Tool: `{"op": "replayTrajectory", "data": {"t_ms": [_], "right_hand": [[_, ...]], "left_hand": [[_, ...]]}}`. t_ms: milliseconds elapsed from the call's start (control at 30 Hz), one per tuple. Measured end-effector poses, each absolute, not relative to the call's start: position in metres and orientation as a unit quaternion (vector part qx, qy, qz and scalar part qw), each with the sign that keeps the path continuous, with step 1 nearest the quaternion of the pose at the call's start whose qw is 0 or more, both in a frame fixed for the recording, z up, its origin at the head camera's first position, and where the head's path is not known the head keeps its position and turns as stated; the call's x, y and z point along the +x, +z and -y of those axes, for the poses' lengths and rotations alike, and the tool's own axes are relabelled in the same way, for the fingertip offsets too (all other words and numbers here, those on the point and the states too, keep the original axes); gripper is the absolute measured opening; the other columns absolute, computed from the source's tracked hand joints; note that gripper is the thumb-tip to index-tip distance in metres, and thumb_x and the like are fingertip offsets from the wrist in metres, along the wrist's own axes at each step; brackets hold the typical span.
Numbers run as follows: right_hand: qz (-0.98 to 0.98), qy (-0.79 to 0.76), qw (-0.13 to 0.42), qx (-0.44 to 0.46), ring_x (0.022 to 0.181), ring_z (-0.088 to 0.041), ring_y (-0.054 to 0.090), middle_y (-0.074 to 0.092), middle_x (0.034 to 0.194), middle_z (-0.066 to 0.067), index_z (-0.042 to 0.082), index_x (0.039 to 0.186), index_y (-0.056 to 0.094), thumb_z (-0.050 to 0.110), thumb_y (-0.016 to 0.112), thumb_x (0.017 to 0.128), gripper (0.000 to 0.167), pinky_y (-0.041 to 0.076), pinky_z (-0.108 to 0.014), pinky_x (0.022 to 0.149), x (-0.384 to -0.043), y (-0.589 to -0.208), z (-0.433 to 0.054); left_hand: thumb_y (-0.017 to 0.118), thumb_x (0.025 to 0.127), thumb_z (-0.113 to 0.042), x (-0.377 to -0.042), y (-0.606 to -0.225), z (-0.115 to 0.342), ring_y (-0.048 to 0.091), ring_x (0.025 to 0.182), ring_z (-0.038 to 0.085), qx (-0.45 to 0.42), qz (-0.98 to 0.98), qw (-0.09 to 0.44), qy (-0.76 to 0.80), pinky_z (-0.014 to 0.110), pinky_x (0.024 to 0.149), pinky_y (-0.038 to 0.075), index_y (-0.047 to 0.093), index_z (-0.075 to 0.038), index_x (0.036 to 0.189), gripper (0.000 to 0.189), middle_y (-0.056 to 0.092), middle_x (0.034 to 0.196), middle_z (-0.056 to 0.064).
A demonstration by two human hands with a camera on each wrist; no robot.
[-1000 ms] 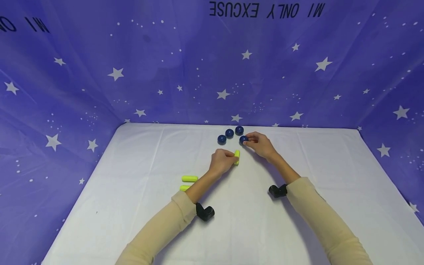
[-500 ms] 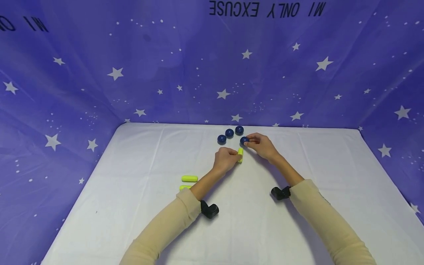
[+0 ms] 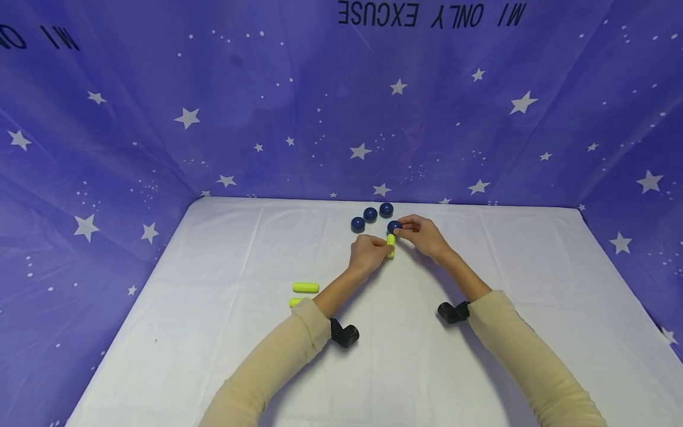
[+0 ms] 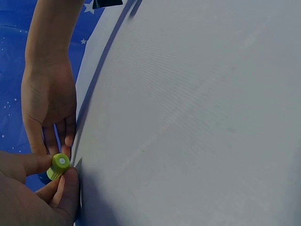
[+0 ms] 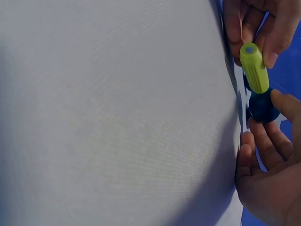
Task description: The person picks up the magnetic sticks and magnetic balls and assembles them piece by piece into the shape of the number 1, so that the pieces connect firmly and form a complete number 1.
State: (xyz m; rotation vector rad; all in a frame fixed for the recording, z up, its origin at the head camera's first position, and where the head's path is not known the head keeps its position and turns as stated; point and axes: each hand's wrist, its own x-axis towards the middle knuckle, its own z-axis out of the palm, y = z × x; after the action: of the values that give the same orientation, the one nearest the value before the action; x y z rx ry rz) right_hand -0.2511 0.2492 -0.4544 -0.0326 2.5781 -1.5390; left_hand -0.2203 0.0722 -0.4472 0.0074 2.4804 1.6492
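Between thumb and fingers my left hand (image 3: 368, 254) pinches a short yellow-green rod (image 3: 391, 246) with ribbed sides and a small pale dot in its end (image 4: 62, 161). My right hand (image 3: 424, 236) pinches a glossy dark blue ball (image 3: 393, 227) beside it. In the right wrist view the far end of the yellow-green rod (image 5: 254, 68) meets the blue ball (image 5: 263, 107), end against surface. Three more dark blue balls, one of them the leftmost ball (image 3: 358, 224), lie just beyond the hands near the back edge.
Two yellow-green rods lie to the left: the farther rod (image 3: 306, 287) shows whole, the nearer rod (image 3: 296, 302) is partly behind the left sleeve (image 3: 288, 350). A white cloth covers the table (image 3: 213, 332). Purple star-printed curtains (image 3: 299, 118) enclose the back and sides.
My left hand has moved the yellow-green rod right and away from me, up to the blue ball. My right hand and its ball have shifted only slightly.
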Motion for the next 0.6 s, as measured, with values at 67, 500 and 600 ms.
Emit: {"op": "replayTrajectory", "data": {"t_ms": [67, 500, 600], "right_hand": [[-0.856, -0.512, 0.070, -0.012, 0.114, -0.033, 0.057, 0.062, 0.120, -0.019, -0.001, 0.130, 0.058, 0.023, 0.068, 0.097, 0.042, 0.046, -0.044, 0.096, -0.251, -0.454, -0.249], [-0.864, -0.500, 0.066, -0.010, 0.116, -0.034, 0.057, 0.062, 0.122, -0.021, -0.003, 0.130, 0.058, 0.022, 0.068, 0.097, 0.042, 0.045, -0.044, 0.099, -0.251, -0.454, -0.251], [-0.866, -0.496, 0.066, -0.004, 0.115, -0.033, 0.057, 0.062, 0.121, -0.020, -0.002, 0.130, 0.059, 0.022, 0.068, 0.097, 0.042, 0.045, -0.043, 0.098, -0.251, -0.454, -0.252]], "left_hand": [[0.077, 0.086, -0.015, -0.221, -0.447, -0.073, 0.061, 0.073, 0.012, 0.005, -0.834, 0.079, 0.546, 0.018, 0.059, 0.046, 0.079, -0.001, 0.095, 0.017, 0.072, 0.078, 0.002], [0.078, 0.086, -0.014, -0.220, -0.447, -0.081, 0.060, 0.070, 0.010, 0.012, -0.826, 0.074, 0.559, 0.018, 0.058, 0.045, 0.079, -0.001, 0.089, 0.014, 0.070, 0.072, 0.001], [0.078, 0.085, -0.014, -0.219, -0.447, -0.083, 0.059, 0.067, 0.009, 0.013, -0.821, 0.073, 0.566, 0.018, 0.056, 0.044, 0.079, -0.001, 0.086, 0.013, 0.069, 0.067, 0.000]]}}
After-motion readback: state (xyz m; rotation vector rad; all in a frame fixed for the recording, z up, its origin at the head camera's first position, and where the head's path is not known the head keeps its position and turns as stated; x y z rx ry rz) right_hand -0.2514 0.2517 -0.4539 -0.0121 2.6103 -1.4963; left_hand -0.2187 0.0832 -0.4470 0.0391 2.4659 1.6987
